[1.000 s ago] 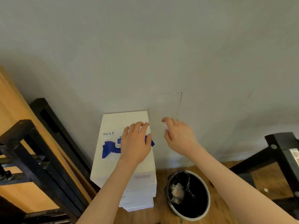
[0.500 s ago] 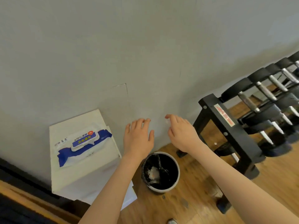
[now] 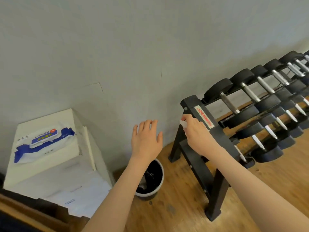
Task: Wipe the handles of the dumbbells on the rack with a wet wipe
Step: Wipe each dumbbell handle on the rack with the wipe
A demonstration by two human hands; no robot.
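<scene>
The right hand (image 3: 197,133) pinches a wet wipe (image 3: 182,123) at the rack's (image 3: 215,131) end; the left hand (image 3: 146,139) hangs spread, holding nothing. Best wrap the wipe round the nearest dumbbell's handle (image 3: 229,104) and rub along it

I see a plain grey wall (image 3: 133,47) at twelve o'clock, wood floor (image 3: 275,190) at five, stacked white boxes (image 3: 55,164) at eight.

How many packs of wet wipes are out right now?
1. The pack of wet wipes lies on top of the white box stack by the wall, left of the bin. Others may be out of view.
</scene>
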